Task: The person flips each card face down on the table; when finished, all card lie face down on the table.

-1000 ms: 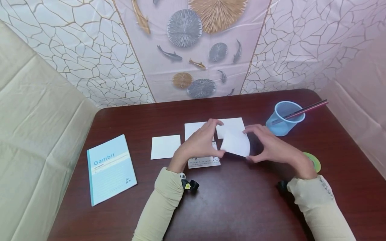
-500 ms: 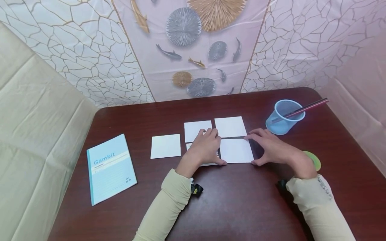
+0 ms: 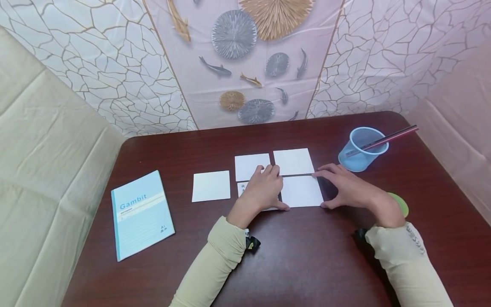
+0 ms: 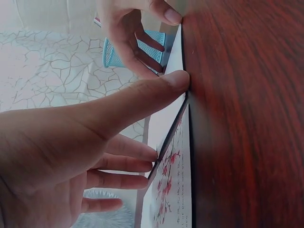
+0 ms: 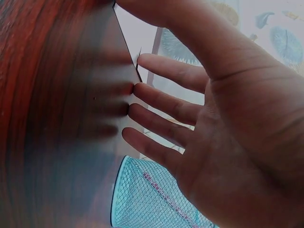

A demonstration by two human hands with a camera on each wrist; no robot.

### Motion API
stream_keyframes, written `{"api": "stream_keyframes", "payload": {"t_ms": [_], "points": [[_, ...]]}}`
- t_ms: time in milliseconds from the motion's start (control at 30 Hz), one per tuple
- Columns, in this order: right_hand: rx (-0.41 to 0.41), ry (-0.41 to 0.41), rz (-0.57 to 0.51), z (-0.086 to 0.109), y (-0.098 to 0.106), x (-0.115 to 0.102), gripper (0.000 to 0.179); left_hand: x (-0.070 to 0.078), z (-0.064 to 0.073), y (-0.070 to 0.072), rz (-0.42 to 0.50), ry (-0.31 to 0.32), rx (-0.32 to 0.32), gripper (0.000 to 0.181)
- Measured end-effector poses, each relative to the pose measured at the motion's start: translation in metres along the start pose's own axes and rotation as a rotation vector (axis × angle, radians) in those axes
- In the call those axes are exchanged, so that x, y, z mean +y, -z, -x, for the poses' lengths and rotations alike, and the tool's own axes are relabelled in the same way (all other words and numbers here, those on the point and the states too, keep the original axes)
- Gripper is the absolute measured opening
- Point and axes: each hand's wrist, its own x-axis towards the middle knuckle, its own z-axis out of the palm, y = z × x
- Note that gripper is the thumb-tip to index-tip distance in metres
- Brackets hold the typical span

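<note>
A white card [image 3: 301, 192] lies flat on the brown table, front right in a block of cards laid two by two. My left hand [image 3: 262, 187] holds its left corners, thumb at the near one and index finger at the far one. At its right corners my right hand [image 3: 347, 187] spans the edge likewise, thumb near and index finger far. Beneath my left hand is a printed card [image 4: 166, 190] with red blossoms and small writing, partly hidden in the head view. Behind lie two blank cards, one left [image 3: 251, 166] and one right [image 3: 293, 161].
Another blank card [image 3: 211, 186] lies apart to the left. Farther left is a light blue notebook [image 3: 142, 215]. A blue mesh cup [image 3: 356, 157] with pencils [image 3: 395, 137] stands back right. A green round object [image 3: 400, 204] sits beside my right wrist.
The white card, tilted and raised between both hands a second ago, has come down flat in front of the back right card. In the last half second the hands have barely moved.
</note>
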Motion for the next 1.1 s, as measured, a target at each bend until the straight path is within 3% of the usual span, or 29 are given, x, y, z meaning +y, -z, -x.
{"api": "stream_keyframes", "payload": {"t_ms": [100, 233, 367, 467, 567, 800, 1100], "points": [[0.025, 0.015, -0.002, -0.001, 0.000, -0.002, 0.085, -0.003, 0.003, 0.002, 0.033, -0.006, 0.005, 0.062], [0.124, 0.081, 0.013, -0.004, 0.001, -0.014, 0.080, -0.018, 0.016, 0.009, 0.154, 0.007, 0.024, 0.068], [0.165, 0.171, 0.059, -0.015, -0.001, -0.041, 0.072, -0.041, 0.042, 0.014, 0.201, 0.096, 0.016, 0.060], [0.147, 0.216, 0.113, -0.029, -0.007, -0.065, 0.071, -0.054, 0.060, 0.012, 0.186, 0.177, -0.026, 0.059], [0.116, 0.229, 0.181, -0.044, -0.016, -0.083, 0.073, -0.061, 0.070, 0.007, 0.191, 0.206, -0.046, 0.064], [0.043, 0.183, 0.279, -0.057, -0.030, -0.090, 0.081, -0.061, 0.070, 0.002, 0.212, 0.194, -0.044, 0.075], [-0.011, 0.191, 0.198, -0.058, -0.029, -0.091, 0.082, -0.057, 0.071, 0.004, 0.219, 0.182, -0.099, 0.083]]}}
